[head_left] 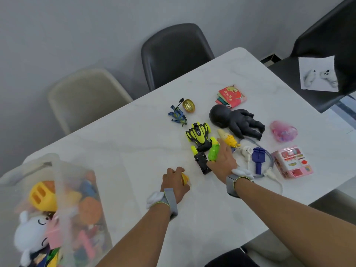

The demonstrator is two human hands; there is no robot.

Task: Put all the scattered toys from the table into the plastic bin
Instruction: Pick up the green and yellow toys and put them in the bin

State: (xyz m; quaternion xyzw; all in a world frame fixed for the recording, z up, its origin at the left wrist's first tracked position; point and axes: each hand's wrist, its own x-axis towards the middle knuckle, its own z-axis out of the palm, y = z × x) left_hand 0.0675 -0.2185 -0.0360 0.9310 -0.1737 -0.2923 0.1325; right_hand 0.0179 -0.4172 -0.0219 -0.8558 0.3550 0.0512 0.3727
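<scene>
On the tabletop [134, 143], both hands among scattered toys.
Left hand [174, 183] curls round a yellow toy [185, 179]; right hand [221, 160] grips a green toy [213, 152] beside the yellow-black car [198, 134]. Plastic bin [63, 189], part filled, sits left of the left hand.

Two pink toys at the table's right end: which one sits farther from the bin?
The round translucent pink toy. The boxy pink vending-machine toy lies nearer the person and the plastic bin.
</scene>
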